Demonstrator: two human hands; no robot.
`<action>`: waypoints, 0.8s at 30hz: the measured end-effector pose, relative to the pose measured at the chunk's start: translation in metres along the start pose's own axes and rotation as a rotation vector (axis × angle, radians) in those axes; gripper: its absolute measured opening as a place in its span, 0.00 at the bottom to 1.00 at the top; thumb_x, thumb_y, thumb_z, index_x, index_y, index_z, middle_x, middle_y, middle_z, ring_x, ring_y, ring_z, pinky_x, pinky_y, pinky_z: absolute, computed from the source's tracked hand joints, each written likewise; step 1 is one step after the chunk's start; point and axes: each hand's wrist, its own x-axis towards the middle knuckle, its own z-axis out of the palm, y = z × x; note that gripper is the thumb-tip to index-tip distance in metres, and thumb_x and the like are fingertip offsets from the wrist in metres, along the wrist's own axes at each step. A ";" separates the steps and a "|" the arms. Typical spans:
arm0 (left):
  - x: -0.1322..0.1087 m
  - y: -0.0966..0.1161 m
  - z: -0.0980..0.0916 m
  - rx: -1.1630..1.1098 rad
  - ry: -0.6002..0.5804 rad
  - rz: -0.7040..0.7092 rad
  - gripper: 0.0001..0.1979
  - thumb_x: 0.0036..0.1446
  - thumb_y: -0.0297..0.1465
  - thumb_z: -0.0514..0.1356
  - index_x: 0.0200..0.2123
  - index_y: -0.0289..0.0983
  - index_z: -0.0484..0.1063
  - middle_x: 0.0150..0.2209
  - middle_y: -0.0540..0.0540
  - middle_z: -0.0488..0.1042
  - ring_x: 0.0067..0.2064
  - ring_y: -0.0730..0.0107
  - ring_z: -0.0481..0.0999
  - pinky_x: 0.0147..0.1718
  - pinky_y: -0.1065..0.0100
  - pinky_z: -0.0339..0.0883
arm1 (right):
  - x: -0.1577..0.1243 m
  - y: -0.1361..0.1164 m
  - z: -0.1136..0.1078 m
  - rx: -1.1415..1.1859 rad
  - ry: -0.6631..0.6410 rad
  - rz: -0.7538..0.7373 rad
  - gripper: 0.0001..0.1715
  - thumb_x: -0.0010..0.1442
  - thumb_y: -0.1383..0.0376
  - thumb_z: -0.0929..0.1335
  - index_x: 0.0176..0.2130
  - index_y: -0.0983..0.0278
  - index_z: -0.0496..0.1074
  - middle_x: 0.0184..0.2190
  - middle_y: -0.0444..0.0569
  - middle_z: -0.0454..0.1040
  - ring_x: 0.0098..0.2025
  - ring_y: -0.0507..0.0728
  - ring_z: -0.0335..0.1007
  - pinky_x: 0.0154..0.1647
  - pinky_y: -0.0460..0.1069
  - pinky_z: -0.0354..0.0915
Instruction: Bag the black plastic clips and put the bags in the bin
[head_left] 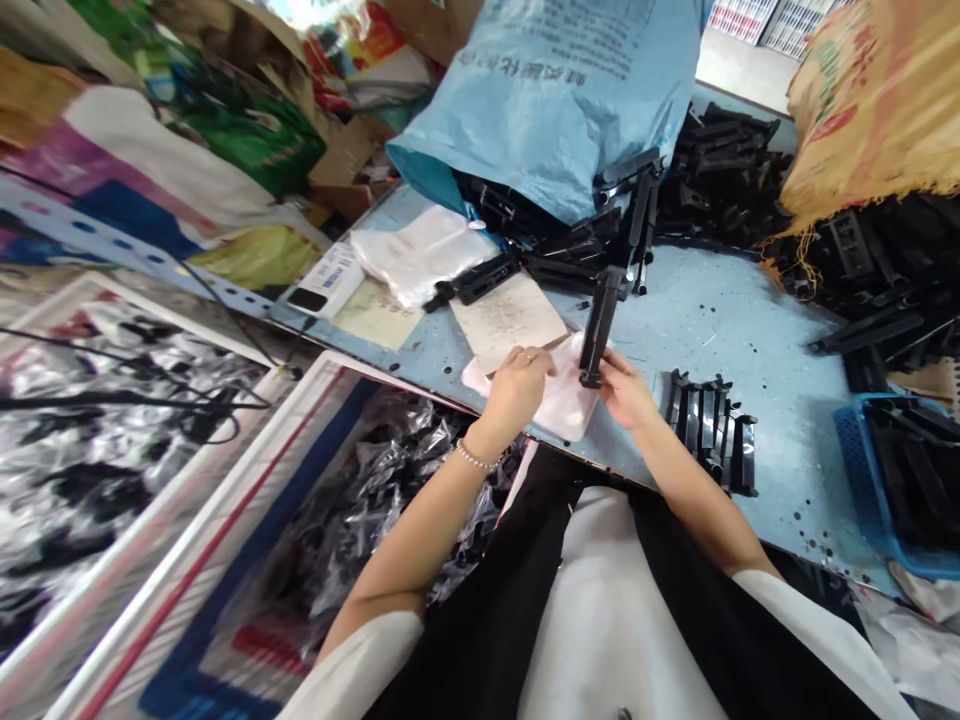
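The right hand (626, 392) is closed round the near end of a black plastic bar (602, 320). The bar's long axis runs almost straight away from the person, leaning a little to their right, and its far end stands clear over the table (750, 330). The left hand (519, 385) sits just beside it, fingers curled down onto a pale bag (566, 412), and looks to be pinching the bag's upper edge, though the fingertips are hidden.

The bag lies flat at the table's near edge, between the two hands and under the bar's lower end, so bar and bag meet right there. The right hand has the bar to itself; the left is on the bag alone. A bead bracelet (476, 458) circles the left wrist.

Just beyond the left hand lies a brown card (510, 318), and farther left a stack of clear bags (420, 250). To the right of the right forearm, a row of black parts (709, 430) lies side by side. At the far edge a blue sack (555, 100) spills more black bars, next to a bigger heap (720, 170). A blue basket (851, 450) holding black pieces sits at the right edge. Below the table on the left is a bin (390, 480) of parts already wrapped in plastic.
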 end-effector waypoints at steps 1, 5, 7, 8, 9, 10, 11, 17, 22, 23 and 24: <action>-0.001 -0.001 -0.004 0.126 -0.015 0.068 0.13 0.57 0.18 0.53 0.33 0.34 0.77 0.43 0.36 0.80 0.46 0.55 0.77 0.48 0.53 0.72 | -0.002 0.000 -0.005 -0.007 0.024 0.001 0.14 0.52 0.62 0.77 0.41 0.59 0.77 0.33 0.40 0.81 0.34 0.51 0.78 0.41 0.47 0.75; 0.003 -0.007 -0.014 0.208 -0.105 0.155 0.21 0.57 0.16 0.48 0.43 0.32 0.79 0.49 0.34 0.79 0.51 0.54 0.76 0.53 0.51 0.73 | -0.039 -0.012 -0.034 -0.012 -0.095 0.152 0.13 0.55 0.58 0.74 0.38 0.63 0.78 0.35 0.48 0.82 0.35 0.55 0.79 0.36 0.49 0.76; 0.005 -0.006 -0.015 0.051 -0.097 0.168 0.25 0.59 0.17 0.47 0.52 0.33 0.76 0.54 0.37 0.76 0.55 0.59 0.76 0.57 0.55 0.72 | -0.064 -0.013 -0.049 -0.026 -0.169 0.284 0.11 0.55 0.59 0.73 0.36 0.65 0.78 0.32 0.52 0.82 0.30 0.55 0.77 0.28 0.48 0.73; 0.005 -0.003 -0.016 -0.021 -0.089 0.173 0.26 0.60 0.18 0.47 0.56 0.34 0.74 0.57 0.38 0.75 0.57 0.61 0.75 0.59 0.56 0.70 | -0.074 -0.011 -0.055 -0.033 -0.192 0.354 0.10 0.55 0.61 0.72 0.36 0.66 0.77 0.31 0.53 0.82 0.27 0.55 0.76 0.26 0.47 0.71; 0.004 0.001 -0.016 -0.076 -0.085 0.181 0.26 0.62 0.19 0.47 0.58 0.35 0.73 0.58 0.38 0.74 0.60 0.62 0.73 0.61 0.57 0.69 | -0.083 -0.008 -0.060 -0.038 -0.209 0.423 0.09 0.54 0.64 0.72 0.36 0.67 0.77 0.31 0.54 0.82 0.27 0.54 0.75 0.25 0.47 0.71; 0.001 0.006 -0.017 -0.112 -0.086 0.191 0.25 0.63 0.20 0.48 0.60 0.35 0.72 0.60 0.38 0.73 0.61 0.62 0.72 0.62 0.57 0.67 | -0.089 -0.002 -0.063 -0.037 -0.223 0.491 0.09 0.54 0.66 0.71 0.37 0.67 0.77 0.32 0.54 0.82 0.27 0.54 0.75 0.26 0.46 0.70; -0.002 0.011 -0.018 -0.134 -0.085 0.201 0.25 0.64 0.22 0.48 0.61 0.36 0.71 0.60 0.38 0.72 0.63 0.62 0.71 0.63 0.57 0.66 | -0.093 0.004 -0.065 -0.029 -0.232 0.546 0.10 0.54 0.67 0.70 0.39 0.67 0.76 0.33 0.54 0.82 0.28 0.54 0.75 0.27 0.46 0.71; -0.018 0.026 -0.023 -0.137 0.015 0.214 0.26 0.67 0.22 0.48 0.65 0.39 0.66 0.63 0.38 0.69 0.65 0.61 0.68 0.65 0.55 0.65 | -0.094 0.030 -0.059 0.114 -0.229 0.670 0.09 0.57 0.66 0.69 0.40 0.67 0.72 0.37 0.55 0.80 0.32 0.54 0.76 0.32 0.48 0.72; -0.026 0.025 -0.018 -0.089 0.028 0.284 0.27 0.67 0.21 0.47 0.67 0.40 0.63 0.63 0.37 0.68 0.65 0.60 0.68 0.65 0.53 0.66 | -0.094 0.025 -0.057 0.135 -0.245 0.715 0.13 0.59 0.64 0.68 0.43 0.66 0.72 0.37 0.53 0.78 0.30 0.52 0.69 0.26 0.44 0.67; -0.031 0.029 -0.014 -0.086 0.015 0.338 0.27 0.68 0.21 0.46 0.68 0.40 0.62 0.63 0.36 0.68 0.66 0.59 0.68 0.65 0.52 0.66 | -0.091 0.025 -0.057 0.126 -0.239 0.684 0.13 0.58 0.62 0.68 0.43 0.65 0.71 0.37 0.52 0.77 0.30 0.52 0.68 0.25 0.43 0.66; -0.037 0.034 -0.009 -0.095 -0.009 0.403 0.28 0.68 0.21 0.46 0.69 0.40 0.60 0.63 0.36 0.68 0.66 0.59 0.68 0.64 0.52 0.66 | -0.088 0.024 -0.057 0.093 -0.229 0.626 0.13 0.58 0.61 0.69 0.42 0.64 0.71 0.35 0.50 0.77 0.30 0.52 0.68 0.25 0.43 0.65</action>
